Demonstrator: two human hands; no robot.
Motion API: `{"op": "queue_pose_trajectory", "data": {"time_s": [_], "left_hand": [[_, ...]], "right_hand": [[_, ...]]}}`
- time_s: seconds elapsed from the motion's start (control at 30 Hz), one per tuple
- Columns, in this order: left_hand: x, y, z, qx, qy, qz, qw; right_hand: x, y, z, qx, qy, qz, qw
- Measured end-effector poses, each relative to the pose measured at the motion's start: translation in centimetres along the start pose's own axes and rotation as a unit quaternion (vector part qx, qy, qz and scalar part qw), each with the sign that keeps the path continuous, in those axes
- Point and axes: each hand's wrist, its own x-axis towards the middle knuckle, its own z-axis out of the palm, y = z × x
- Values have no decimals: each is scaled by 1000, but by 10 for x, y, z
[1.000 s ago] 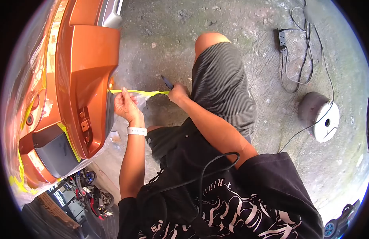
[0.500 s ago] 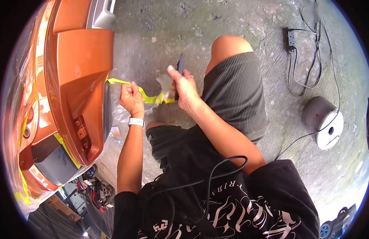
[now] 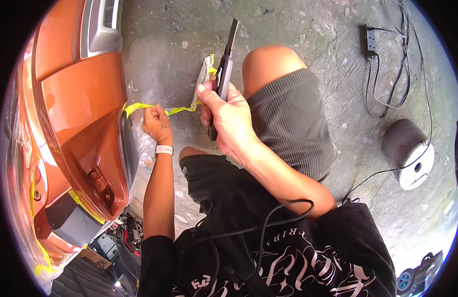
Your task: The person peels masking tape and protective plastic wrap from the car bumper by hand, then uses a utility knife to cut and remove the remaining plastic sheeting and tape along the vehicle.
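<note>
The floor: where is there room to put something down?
Bare floor lies between the shorts and the power strip, and between the shorts and the drum. By the orange bumper it's crowded: tape, left hand, knife, right hand.

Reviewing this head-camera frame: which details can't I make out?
- Left hand, head view: its fingertips' hold on the yellow tape, hidden by the curled fingers.
- Cutter, head view: part of its handle, behind the right hand.
- Blue-wheeled vehicle, head view: its full shape, cut off by the edge.
- Power strip, head view: any markings, too small.
</note>
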Motion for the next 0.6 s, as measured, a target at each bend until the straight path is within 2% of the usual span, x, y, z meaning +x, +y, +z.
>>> {"op": "queue_pose_trajectory", "data": {"time_s": [0.1,0.17,0.2,0.23,0.27,0.33,0.4,0.43,0.47,0.5,0.6], "left_hand": [[-5,-9,4,15,-34,-29,999],[-18,-21,11,21,-62,-17,998],[-23,-26,14,24,-90,0,996],[-27,-28,18,22,-92,-3,996],[-30,-30,22,20,-83,-12,996],[-30,-37,31,18,-79,-25,996],[-26,-44,37,42,-67,-21,997],[-25,-46,41,45,-66,-26,996],[-26,-47,44,49,-56,-31,997],[-27,-48,47,53,-47,-33,997],[-35,-57,54,36,-53,-33,997]], "right_hand": [[-11,-31,9,60,-74,-6,995],[-13,-61,20,71,-86,4,994],[-12,-77,24,40,-113,-28,992],[-8,-96,33,18,-97,-20,995],[0,-111,37,10,-125,-28,992],[29,-132,38,-74,-171,-117,976],[72,-139,36,-112,-157,-139,971],[102,-140,26,-141,-156,-23,977],[132,-128,20,-186,-125,-12,975],[165,-107,9,-164,-181,-49,969],[199,-32,-8,-174,-74,71,979]]}}
